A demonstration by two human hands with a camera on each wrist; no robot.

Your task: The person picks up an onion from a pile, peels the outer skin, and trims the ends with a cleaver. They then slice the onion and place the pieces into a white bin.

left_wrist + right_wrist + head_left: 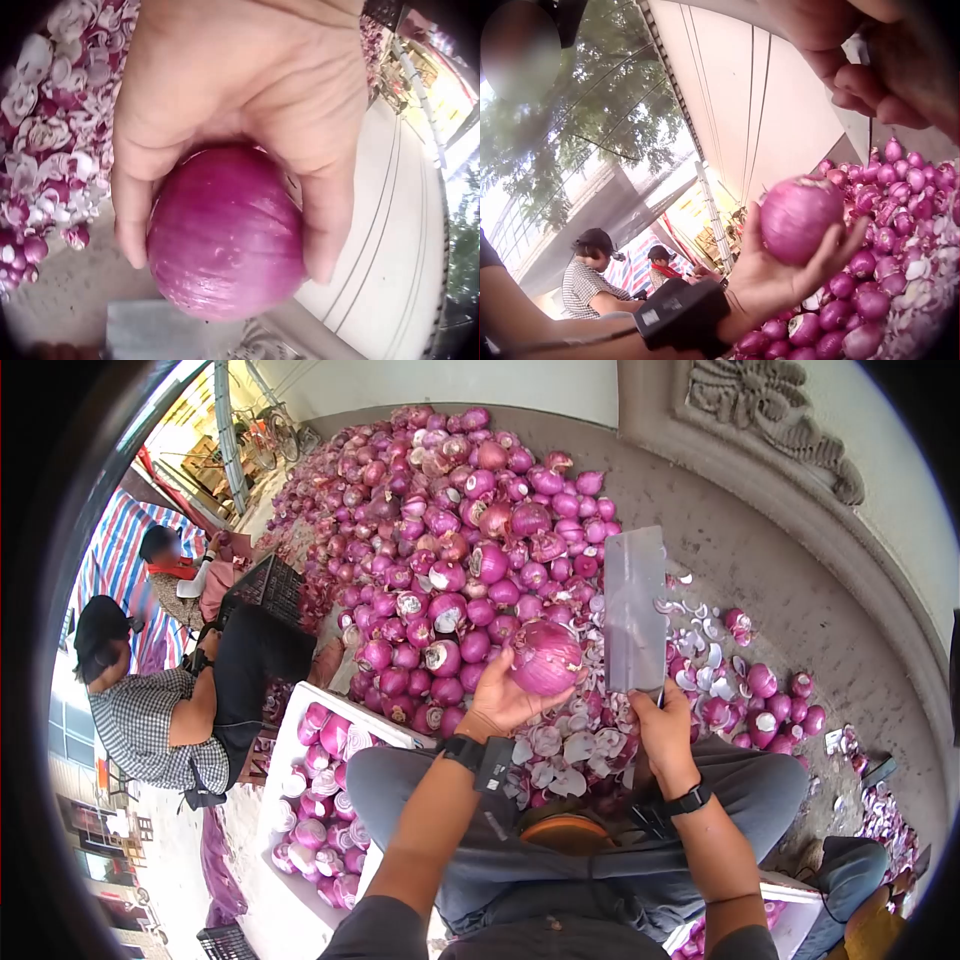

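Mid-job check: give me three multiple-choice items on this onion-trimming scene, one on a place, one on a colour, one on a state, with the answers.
1. Where is the cleaver blade?
A. right of the held onion, raised upright
B. flat on the ground
C. stuck in the crate

2. What colour is the held onion?
A. white
B. purple-red
C. yellow

3. How is the left hand?
A. open and idle
B. gripping the onion
C. pressed flat on the onion pile

Answers: 1 A, the right hand holds it up beside the onion. 2 B, its skin shows purple-red. 3 B, fingers and thumb curl round the onion.
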